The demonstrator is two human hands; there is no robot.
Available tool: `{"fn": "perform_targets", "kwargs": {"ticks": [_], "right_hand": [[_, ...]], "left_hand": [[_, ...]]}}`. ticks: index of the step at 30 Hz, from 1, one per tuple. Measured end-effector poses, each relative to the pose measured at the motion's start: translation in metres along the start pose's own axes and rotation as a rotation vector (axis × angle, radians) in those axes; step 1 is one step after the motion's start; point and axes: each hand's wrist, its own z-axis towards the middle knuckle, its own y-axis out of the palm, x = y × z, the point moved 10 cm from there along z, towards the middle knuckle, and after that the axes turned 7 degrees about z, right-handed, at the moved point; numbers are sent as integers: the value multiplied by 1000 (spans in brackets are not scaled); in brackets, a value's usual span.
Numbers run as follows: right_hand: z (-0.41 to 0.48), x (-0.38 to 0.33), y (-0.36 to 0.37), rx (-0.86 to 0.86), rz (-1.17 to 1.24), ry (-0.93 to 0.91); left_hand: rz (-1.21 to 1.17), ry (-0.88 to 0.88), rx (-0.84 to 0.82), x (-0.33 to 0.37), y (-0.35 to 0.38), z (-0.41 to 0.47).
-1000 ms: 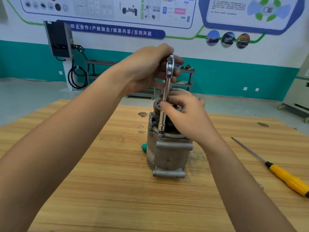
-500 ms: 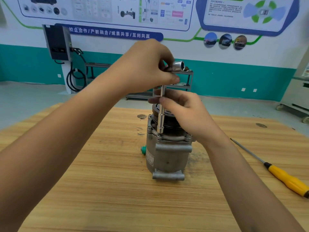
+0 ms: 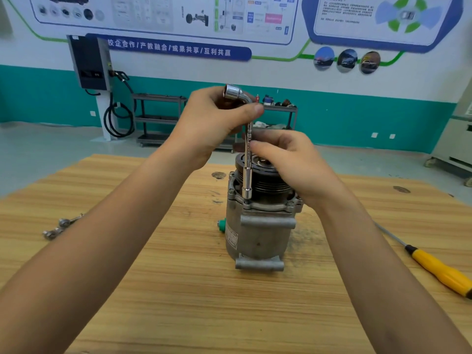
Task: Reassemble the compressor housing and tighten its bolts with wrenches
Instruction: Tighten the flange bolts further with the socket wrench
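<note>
At the near-left edge of the compressor (image 3: pixel 258 233), which stands on end on the wooden table (image 3: pixel 178 290) with its pulley (image 3: pixel 268 185) up so the rim bolts can be reached from above, we have the angled socket wrench (image 3: pixel 247 175) set straight down on one bolt (image 3: pixel 246 201). Our left hand (image 3: pixel 212 123) curls round the wrench's bent top for turning leverage. Our right hand (image 3: pixel 288 159) pinches the shaft just above the pulley, we judge to hold the socket seated (a tilt could slip it off). Left of the compressor lie two more wrenches (image 3: pixel 61 226), and right of it a yellow-handled screwdriver (image 3: pixel 439 269). Far behind the compressor, a shelf rack (image 3: pixel 158 98) holds small items too blurred to name.
</note>
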Motion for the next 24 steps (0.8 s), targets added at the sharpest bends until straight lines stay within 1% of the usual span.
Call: {"fn": "perform_targets", "kwargs": {"ticks": [2,3,5,7,9,11,13,15,17,19,21,24], "right_hand": [[0,-2,-1,-11,-62,-19],[0,-4,-4,11,-90,-37],[-2,-7,-12,111,-142,-85],[-4,-11,-21,237,-250,-141],[-7,-14,-22,301,-330,-171],[-8,-13,-18,278,-329,-170],[-7,-11,-13,219,-355,-137],[-6,-8,-7,117,-302,-104],[-6,-5,0,3,-116,-64],[-7,-3,3,-40,-72,-58],[-6,-4,2,-9,-151,-86],[-7,-15,-9,183,-362,-164]], "left_hand": [[-50,-13,-39,-1,4,0],[-80,-30,-52,-3,6,0],[-115,-76,-39,-9,8,-1],[-46,-70,-14,-10,9,-4],[101,11,-8,-1,13,-9],[268,128,-11,14,14,-12],[338,170,-53,22,16,-11],[314,147,-97,23,16,-10],[282,135,-108,23,16,-12],[220,118,-112,18,15,-12],[131,92,-99,10,11,-11],[92,78,-58,1,7,-9]]}}
